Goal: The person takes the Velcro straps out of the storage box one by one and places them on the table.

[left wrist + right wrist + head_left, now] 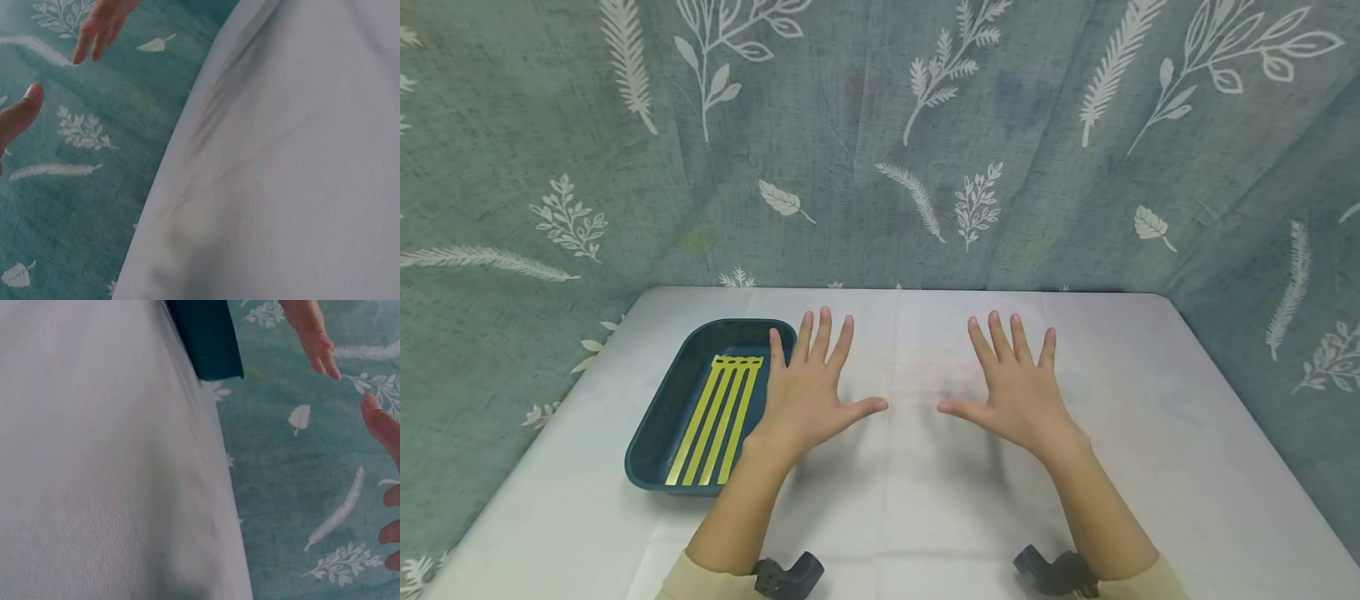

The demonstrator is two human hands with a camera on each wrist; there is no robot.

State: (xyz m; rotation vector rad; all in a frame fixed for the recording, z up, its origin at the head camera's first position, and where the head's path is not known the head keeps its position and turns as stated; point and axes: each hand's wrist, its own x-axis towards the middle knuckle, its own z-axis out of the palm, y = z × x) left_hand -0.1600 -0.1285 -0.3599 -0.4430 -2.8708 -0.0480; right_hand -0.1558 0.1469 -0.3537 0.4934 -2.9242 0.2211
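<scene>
In the head view my left hand (805,396) is held with spread, straight fingers, its little finger and forearm overlapping the right side of a dark teal tray (658,417). Inside that tray lie several yellow-green strips (711,421), joined at a slotted band along their far end. My right hand (1018,396), fingers also spread wide, is over the white table to the right. Neither hand holds anything. The left wrist view shows a thumb (22,114) at its left edge; the right wrist view has a thumb (380,425) and fingertips at its right edge.
A white cloth covers the table (1150,467). Behind it and at both sides hangs a green-blue curtain (850,167) with white leaf prints. Dark devices are strapped at the left wrist (790,577) and right wrist (1056,573).
</scene>
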